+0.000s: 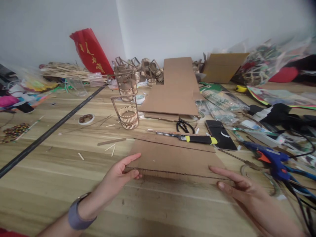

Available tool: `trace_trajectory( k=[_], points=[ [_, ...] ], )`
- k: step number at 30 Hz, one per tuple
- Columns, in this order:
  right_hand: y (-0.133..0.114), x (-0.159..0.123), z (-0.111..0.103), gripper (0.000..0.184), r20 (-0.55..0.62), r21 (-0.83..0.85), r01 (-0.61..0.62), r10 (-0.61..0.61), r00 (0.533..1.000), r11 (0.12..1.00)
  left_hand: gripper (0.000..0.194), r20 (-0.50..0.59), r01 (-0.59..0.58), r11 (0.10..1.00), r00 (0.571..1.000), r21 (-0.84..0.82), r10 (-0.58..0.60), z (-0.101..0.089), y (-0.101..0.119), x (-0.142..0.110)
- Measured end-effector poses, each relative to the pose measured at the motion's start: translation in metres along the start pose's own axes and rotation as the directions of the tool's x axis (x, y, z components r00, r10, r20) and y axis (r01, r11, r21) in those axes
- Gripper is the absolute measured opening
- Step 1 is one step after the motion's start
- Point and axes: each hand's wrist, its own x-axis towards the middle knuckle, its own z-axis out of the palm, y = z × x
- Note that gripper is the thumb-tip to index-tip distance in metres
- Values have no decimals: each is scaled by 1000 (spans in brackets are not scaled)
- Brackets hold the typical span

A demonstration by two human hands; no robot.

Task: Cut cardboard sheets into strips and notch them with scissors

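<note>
A flat brown cardboard sheet point(172, 158) lies on the wooden floor in front of me, with cut lines running across it. My left hand point(118, 176) pinches its near left edge, thumb under and fingers on top. On the near right corner rests my right hand point(237, 187), its fingers stretched out flat over the cardboard. A yellow and black utility knife point(195, 139) lies along the sheet's far edge, touched by neither hand.
Black scissors point(184, 126), a dark phone point(221, 134) and a blue glue gun point(269, 158) with cables lie to the right. More cardboard point(175, 95) and several small stick baskets point(128, 117) stand behind. A black strip point(49, 131) crosses the floor at left.
</note>
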Motion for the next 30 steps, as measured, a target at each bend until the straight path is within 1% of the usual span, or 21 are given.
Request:
trace_trajectory(
  k=[2, 3, 5, 7, 9, 11, 13, 14, 15, 17, 18, 20, 22, 24, 26, 28, 30],
  points=[
    [2, 1, -1, 36, 51, 66, -42, 39, 998, 997, 55, -10, -20, 999, 1000, 31, 20, 1, 1, -1],
    [3, 2, -1, 39, 57, 86, -46, 41, 998, 995, 54, -16, -37, 997, 999, 62, 38, 1, 0, -2],
    [4, 4, 0, 45, 13, 29, 39, -39, 999, 999, 49, -42, -92, 981, 994, 169, 100, 1, -1, -3],
    [7, 4, 1, 47, -38, -109, 163, -168, 985, 981, 41, -74, -161, 932, 978, 323, 195, 0, -3, -5],
    [13, 2, 4, 50, -51, -277, 292, -317, 947, 916, 35, -86, -249, 845, 941, 473, 326, -2, -5, -5],
    [20, 0, 6, 53, -44, -410, 383, -437, 898, 828, 32, -76, -329, 752, 891, 572, 447, -4, -8, -4],
    [27, -1, 8, 54, -36, -488, 431, -511, 859, 759, 30, -63, -381, 691, 849, 614, 525, -4, -9, -2],
    [28, -1, 8, 53, -31, -522, 445, -538, 842, 728, 29, -61, -393, 672, 836, 628, 545, -4, -10, -1],
    [29, -1, 8, 53, -21, -561, 457, -564, 825, 690, 28, -59, -398, 655, 826, 643, 560, -4, -10, -1],
    [26, 1, 5, 51, 23, -663, 472, -614, 789, 581, 28, -46, -399, 606, 810, 688, 585, -4, -9, -1],
    [24, 2, 4, 48, 46, -720, 463, -630, 775, 517, 31, -34, -391, 567, 802, 725, 597, -4, -7, -1],
    [19, 3, 1, 41, 59, -816, 409, -644, 763, 410, 38, -5, -356, 461, 787, 812, 616, -4, -4, -3],
    [16, 4, 0, 38, 41, -856, 365, -657, 753, 365, 42, -5, -285, 347, 766, 893, 643, -5, 2, -5],
    [15, 5, 1, 44, 46, -835, 406, -687, 725, 372, 40, -16, -216, 251, 728, 943, 686, -6, 7, -6],
    [17, 7, 1, 59, 75, -787, 483, -717, 693, 384, 35, 40, -218, 158, 696, 963, 717, -4, 12, -5],
    [18, 9, 1, 68, 97, -769, 519, -735, 672, 373, 33, 166, -299, 60, 673, 952, 721, 2, 16, 0],
    [18, 10, 1, 68, 112, -775, 528, -746, 656, 347, 35, 289, -399, -14, 639, 917, 713, 11, 19, 7]
  ],
)
